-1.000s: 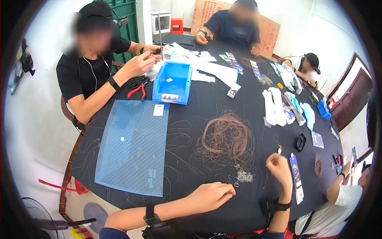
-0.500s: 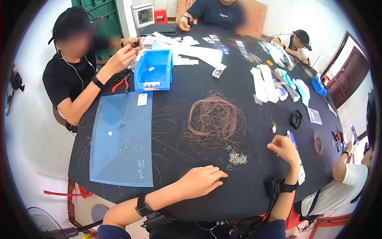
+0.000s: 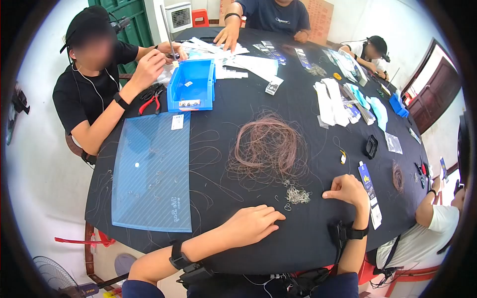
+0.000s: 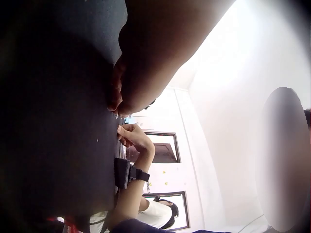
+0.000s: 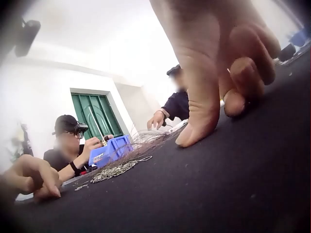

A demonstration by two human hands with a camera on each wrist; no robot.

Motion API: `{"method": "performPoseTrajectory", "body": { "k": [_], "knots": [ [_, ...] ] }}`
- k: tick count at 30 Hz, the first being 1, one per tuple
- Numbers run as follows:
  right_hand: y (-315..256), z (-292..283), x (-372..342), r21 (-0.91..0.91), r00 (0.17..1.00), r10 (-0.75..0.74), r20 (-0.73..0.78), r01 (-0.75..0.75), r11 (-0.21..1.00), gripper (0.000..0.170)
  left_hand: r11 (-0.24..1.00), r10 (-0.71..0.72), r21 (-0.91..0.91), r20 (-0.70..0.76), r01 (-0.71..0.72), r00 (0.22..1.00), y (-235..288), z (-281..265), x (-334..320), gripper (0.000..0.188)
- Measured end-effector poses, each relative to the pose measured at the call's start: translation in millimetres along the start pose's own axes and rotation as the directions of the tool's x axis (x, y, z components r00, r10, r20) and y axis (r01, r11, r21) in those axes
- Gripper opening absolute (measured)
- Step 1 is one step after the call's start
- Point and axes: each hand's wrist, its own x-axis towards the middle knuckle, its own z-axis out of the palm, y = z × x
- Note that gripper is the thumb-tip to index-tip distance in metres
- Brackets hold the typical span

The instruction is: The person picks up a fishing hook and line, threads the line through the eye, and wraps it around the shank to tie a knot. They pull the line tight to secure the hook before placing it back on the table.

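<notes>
The left hand point(image 3: 252, 226) rests low over the black cloth with loosely bent fingers, its fingertips just left of a pile of small metal hooks point(image 3: 298, 195). To the right of that pile, the right hand point(image 3: 347, 190) is lowered to the cloth, fingers bent. In the right wrist view, the thumb of the right hand point(image 5: 218, 73) touches the cloth apart from the curled fingers; nothing is plainly held. The left wrist view shows the left hand point(image 4: 121, 92) dark, near the right hand point(image 4: 136, 138). A tangle of brown line point(image 3: 268, 146) lies beyond the hooks.
A blue translucent file bag point(image 3: 151, 174) with fine lines lies left. Beyond it are a blue bin point(image 3: 191, 87) and red-handled pliers point(image 3: 150, 102). A printed packet point(image 3: 368, 191) and black tray point(image 3: 370, 147) lie right. Other people sit around the table point(image 3: 278, 248).
The right hand has come down to the cloth, closer to the hooks. The left hand has barely moved since the half-second-old frame. Across the table, a person's hand has reached onto the white strips.
</notes>
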Motion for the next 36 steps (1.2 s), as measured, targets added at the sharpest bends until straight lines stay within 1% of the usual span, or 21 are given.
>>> {"method": "performPoseTrajectory", "body": {
  "k": [2, 5, 6, 7, 9, 12, 15, 18, 21, 22, 25, 28, 31, 36],
  "knots": [
    [-3, 2, 3, 0.081, 0.974, -0.128, -0.186, 0.145, 0.986, 0.036, 1.0, 0.001, -0.01, 0.003, -0.001, 1.0, -1, 0, 0, 0.027],
    [0, 7, 13, 0.244, 0.917, -0.175, -0.359, 0.273, 0.931, 0.03, 0.999, 0.0, -0.036, 0.008, 0.0, 1.0, -4, -1, 0, 0.027],
    [-2, 9, 17, 0.326, 0.873, -0.27, -0.406, 0.414, 0.85, 0.021, 0.999, 0.0, -0.036, 0.009, 0.0, 1.0, -3, -1, 0, 0.027],
    [-3, 9, 17, 0.447, 0.899, -0.232, -0.372, 0.393, 0.804, 0.019, 0.999, 0.001, -0.036, 0.009, 0.0, 1.0, -3, -1, 0, 0.027],
    [-11, 8, 15, 0.664, 0.943, -0.169, -0.287, 0.323, 0.674, 0.017, 1.0, 0.002, -0.029, 0.014, -0.002, 1.0, -2, -2, 0, 0.027],
    [-5, 13, 20, 0.784, 0.97, -0.206, -0.132, 0.23, 0.577, 0.015, 1.0, 0.01, -0.019, 0.013, -0.01, 1.0, -2, -2, 0, 0.027],
    [-8, 20, 23, 0.681, 0.964, -0.154, -0.215, 0.261, 0.685, 0.015, 1.0, 0.019, -0.019, 0.005, -0.019, 1.0, -3, -2, 0, 0.027],
    [-1, 23, 26, 0.434, 0.894, -0.246, -0.375, 0.404, 0.805, 0.015, 1.0, 0.018, -0.018, 0.005, -0.018, 1.0, -3, -1, -1, 0.027],
    [0, 16, 16, 0.428, 0.95, -0.264, -0.164, 0.31, 0.849, 0.017, 1.0, 0.016, -0.016, 0.004, -0.016, 1.0, -3, 0, -1, 0.027],
    [-2, 15, 15, 0.385, 0.956, -0.254, -0.146, 0.292, 0.876, 0.019, 1.0, 0.016, -0.016, 0.003, -0.016, 1.0, -3, 0, -1, 0.027],
    [-1, 18, 18, 0.384, 0.949, -0.295, -0.111, 0.315, 0.868, 0.019, 1.0, 0.023, -0.018, -0.001, -0.023, 1.0, -3, -1, 0, 0.027],
    [-7, 19, 17, 0.296, 0.963, -0.249, -0.099, 0.268, 0.917, 0.019, 1.0, 0.009, -0.004, 0.008, -0.009, 1.0, -2, -1, -1, 0.028],
    [-11, 20, 15, 0.266, 0.977, -0.194, -0.09, 0.212, 0.94, 0.018, 1.0, 0.027, -0.016, -0.005, -0.027, 1.0, -4, 1, -1, 0.028],
    [-23, 20, 4, 0.149, 0.961, -0.23, -0.153, 0.253, 0.956, 0.016, 1.0, 0.025, -0.004, -0.003, -0.025, 1.0, -4, 1, -1, 0.028]
  ]
}}
